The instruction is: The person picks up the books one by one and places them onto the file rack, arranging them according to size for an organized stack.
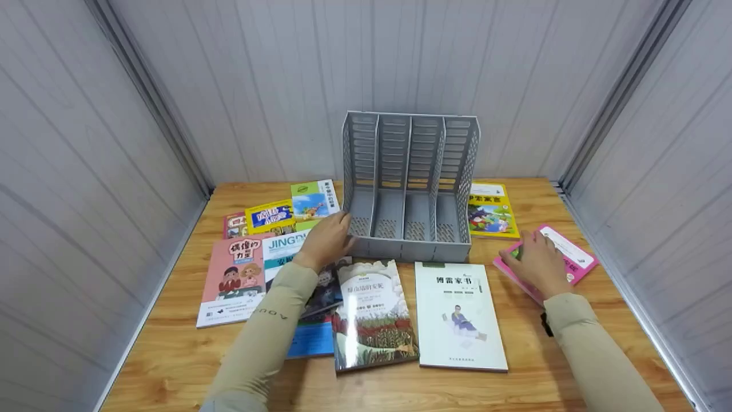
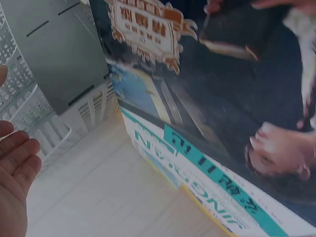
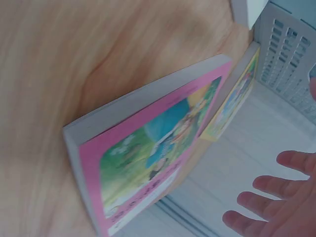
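Note:
My left hand (image 1: 325, 240) is beside the front left corner of a grey file rack (image 1: 437, 250), over several overlapping books. In the left wrist view its fingers (image 2: 19, 153) hold nothing, and a dark-covered book (image 2: 207, 98) lies beside them. My right hand (image 1: 537, 264) is above a pink-edged book (image 1: 577, 264) on the right. The right wrist view has its fingers (image 3: 269, 207) spread and apart from the pink book (image 3: 158, 148). The rack stands upright, with upright dividers between its compartments; no book shows in them.
A yellow book (image 1: 493, 220) lies right of the rack. In front lie a white book (image 1: 460, 337) and a book with a field cover (image 1: 374, 320). On the left are a pink book (image 1: 231, 286), a yellow-and-blue one (image 1: 269, 217) and a green one (image 1: 311, 200). Panel walls (image 1: 257, 86) enclose the table.

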`<action>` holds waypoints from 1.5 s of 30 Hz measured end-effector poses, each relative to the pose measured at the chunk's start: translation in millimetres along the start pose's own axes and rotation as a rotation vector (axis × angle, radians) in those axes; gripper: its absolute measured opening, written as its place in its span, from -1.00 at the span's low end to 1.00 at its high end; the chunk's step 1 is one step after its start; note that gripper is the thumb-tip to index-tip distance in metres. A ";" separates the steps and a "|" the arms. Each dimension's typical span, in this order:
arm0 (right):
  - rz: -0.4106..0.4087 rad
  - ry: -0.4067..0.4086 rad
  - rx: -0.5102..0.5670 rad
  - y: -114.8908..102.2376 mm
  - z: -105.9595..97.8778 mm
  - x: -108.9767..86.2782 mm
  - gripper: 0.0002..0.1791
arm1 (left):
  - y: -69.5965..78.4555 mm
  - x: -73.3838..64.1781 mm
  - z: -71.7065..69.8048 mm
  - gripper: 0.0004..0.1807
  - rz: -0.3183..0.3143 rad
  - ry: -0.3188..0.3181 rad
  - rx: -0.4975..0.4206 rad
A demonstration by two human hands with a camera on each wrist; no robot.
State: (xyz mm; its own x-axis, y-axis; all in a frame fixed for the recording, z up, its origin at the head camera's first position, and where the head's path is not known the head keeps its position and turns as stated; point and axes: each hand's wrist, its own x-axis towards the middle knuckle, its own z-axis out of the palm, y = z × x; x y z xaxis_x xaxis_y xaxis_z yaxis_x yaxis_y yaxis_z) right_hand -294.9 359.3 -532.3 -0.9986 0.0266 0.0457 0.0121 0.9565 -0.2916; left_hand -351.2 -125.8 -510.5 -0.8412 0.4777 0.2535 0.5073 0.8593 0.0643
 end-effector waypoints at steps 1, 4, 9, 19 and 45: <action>0.008 -0.004 -0.002 2.5 0.5 -0.3 0.01 | 1.9 0.8 1.8 -0.35 0.008 0.001 -0.003; 0.039 -0.032 -0.008 9.0 1.5 -1.9 0.03 | 7.0 3.0 8.0 -0.42 0.027 -0.006 -0.014; 0.099 -0.082 -0.020 18.9 2.6 -4.2 0.05 | 12.0 5.3 18.3 -0.49 0.038 -0.036 -0.014; 0.141 -0.033 -0.025 33.9 5.7 -8.1 -0.29 | 15.0 7.9 32.9 -0.69 0.066 -0.050 0.005; 0.443 -0.357 -0.023 47.1 -6.5 1.6 0.16 | 13.9 14.4 46.8 -0.76 0.076 -0.112 0.066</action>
State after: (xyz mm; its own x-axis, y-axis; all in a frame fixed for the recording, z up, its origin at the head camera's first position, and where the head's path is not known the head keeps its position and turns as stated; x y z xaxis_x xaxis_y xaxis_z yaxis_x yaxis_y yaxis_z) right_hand -295.7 406.3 -539.7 -0.8532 0.3305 -0.4036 0.4310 0.8824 -0.1885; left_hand -365.0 -98.5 -551.0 -0.8181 0.5561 0.1462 0.5602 0.8282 -0.0159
